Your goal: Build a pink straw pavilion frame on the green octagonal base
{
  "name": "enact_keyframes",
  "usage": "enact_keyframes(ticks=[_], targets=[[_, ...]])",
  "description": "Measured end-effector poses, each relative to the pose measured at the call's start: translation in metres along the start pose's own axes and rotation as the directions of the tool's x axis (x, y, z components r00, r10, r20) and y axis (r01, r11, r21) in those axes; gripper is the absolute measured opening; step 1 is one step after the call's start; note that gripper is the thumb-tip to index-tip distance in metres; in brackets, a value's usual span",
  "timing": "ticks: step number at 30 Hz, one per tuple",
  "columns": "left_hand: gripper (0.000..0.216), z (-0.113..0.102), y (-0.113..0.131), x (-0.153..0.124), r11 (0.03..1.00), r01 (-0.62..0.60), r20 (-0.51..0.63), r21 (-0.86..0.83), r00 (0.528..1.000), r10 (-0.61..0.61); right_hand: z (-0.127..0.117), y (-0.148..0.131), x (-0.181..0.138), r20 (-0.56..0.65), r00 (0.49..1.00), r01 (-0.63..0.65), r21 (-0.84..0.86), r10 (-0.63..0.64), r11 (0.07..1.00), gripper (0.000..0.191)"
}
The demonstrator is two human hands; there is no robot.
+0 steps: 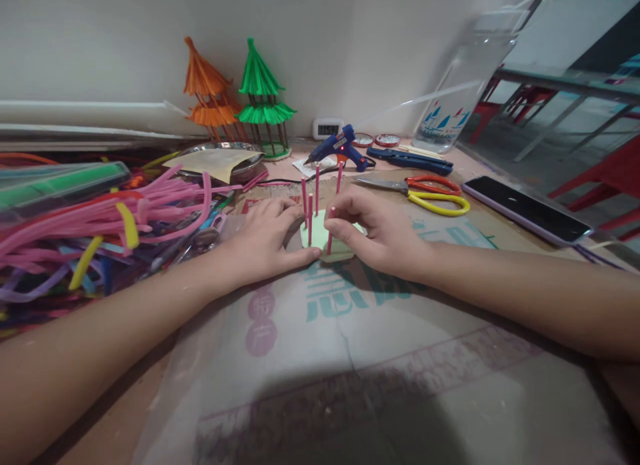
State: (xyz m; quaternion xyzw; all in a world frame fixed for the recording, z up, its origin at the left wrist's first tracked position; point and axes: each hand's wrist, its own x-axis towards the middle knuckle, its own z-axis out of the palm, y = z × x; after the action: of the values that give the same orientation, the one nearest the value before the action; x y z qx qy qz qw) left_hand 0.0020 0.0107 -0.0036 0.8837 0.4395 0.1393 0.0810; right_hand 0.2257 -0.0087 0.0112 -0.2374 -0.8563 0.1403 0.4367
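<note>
A pale green base [319, 233] lies on the printed cardboard, with several thin pink sticks [310, 219] standing upright on it. My right hand [377, 230] pinches one pink stick [330, 241] near its top, between thumb and index finger, at the base's near edge. My left hand [267, 237] rests flat beside the base, fingers apart. Its thumb reaches toward the base's near left edge; whether it touches is hard to tell. The fingers of my right hand hide part of the base's right side.
Behind stand a blue glue gun [340, 148], an orange paper-like tower [210, 98] and a green one [263, 98]. Scissors [425, 193], a dark blue cutter tool [410, 161] and a phone [525, 208] lie right. Pink pipe cleaners [115, 215] pile up left. A clear bottle [450, 98] stands back right.
</note>
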Motion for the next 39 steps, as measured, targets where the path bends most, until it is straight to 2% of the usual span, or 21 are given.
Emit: enact_keyframes(ticks=[5,9,13,17,22,27,30,33,39], targets=[[0.073,0.000,0.000,0.000,1.000,-0.004,-0.008,0.003,1.000,0.004,0.001,0.001,-0.001,0.006,1.000,-0.022,0.039,0.022,0.999,0.014],[0.073,0.000,0.001,0.000,1.000,-0.004,-0.009,-0.018,1.000,0.004,0.002,0.002,-0.003,0.010,0.999,-0.055,0.145,0.054,0.988,0.018],[0.072,-0.001,0.002,0.000,1.000,0.009,-0.009,-0.008,1.000,-0.009,-0.003,0.002,-0.005,-0.053,0.998,-0.012,0.223,0.024,0.975,0.027],[0.068,0.000,0.002,0.001,1.000,0.011,-0.020,-0.008,1.000,-0.011,-0.010,-0.001,-0.006,-0.105,0.994,0.052,0.101,-0.041,0.994,0.024],[0.066,0.003,0.001,-0.001,1.000,-0.005,-0.040,-0.002,0.999,0.005,-0.014,-0.005,-0.003,-0.022,0.984,0.178,-0.031,-0.178,0.984,0.021],[0.066,0.003,0.002,-0.002,1.000,0.000,-0.059,-0.012,0.998,-0.001,-0.014,-0.001,-0.004,-0.056,0.997,0.047,0.046,-0.045,0.998,0.027],[0.069,0.003,0.002,-0.003,1.000,0.015,-0.051,-0.012,0.999,-0.015,-0.015,0.004,-0.006,0.007,1.000,-0.022,0.024,0.021,0.999,0.029],[0.070,0.004,0.001,-0.003,1.000,0.011,-0.055,-0.021,0.998,-0.012,-0.016,0.005,-0.006,0.042,0.997,-0.060,-0.026,0.061,0.998,0.024],[0.070,0.007,0.000,-0.002,1.000,-0.011,-0.084,-0.007,0.996,0.011,-0.010,-0.002,-0.003,0.019,0.990,-0.136,-0.029,0.136,0.990,0.010]])
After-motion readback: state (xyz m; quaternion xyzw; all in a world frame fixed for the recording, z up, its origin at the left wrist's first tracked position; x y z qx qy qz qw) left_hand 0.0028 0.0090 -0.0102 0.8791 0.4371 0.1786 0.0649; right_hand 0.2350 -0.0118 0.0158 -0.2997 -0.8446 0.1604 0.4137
